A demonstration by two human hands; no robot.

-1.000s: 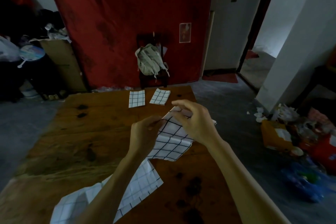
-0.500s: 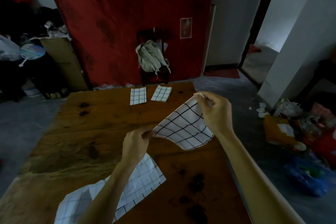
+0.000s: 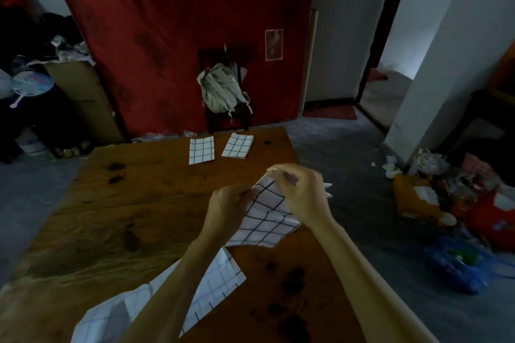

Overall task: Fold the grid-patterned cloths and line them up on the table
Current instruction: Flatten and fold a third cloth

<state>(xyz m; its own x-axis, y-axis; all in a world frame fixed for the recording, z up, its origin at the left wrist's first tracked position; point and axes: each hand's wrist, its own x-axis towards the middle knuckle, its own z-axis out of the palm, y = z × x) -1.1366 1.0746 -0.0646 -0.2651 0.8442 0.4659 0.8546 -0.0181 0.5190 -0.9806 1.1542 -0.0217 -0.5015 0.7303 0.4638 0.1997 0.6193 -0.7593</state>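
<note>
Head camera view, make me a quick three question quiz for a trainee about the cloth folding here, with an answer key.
1. True or false: both hands grip the same grid cloth above the table.
2. How many folded cloths lie at the far edge of the table? A) one B) two C) four
3. Fill in: an unfolded cloth lies on the near part of the table, partly hidden under the person's ____ forearm.

Key
1. True: the left hand and right hand both hold the grid cloth over the table.
2. B: one folded cloth and another beside it, apart.
3. Left: see the unfolded cloth.
</note>
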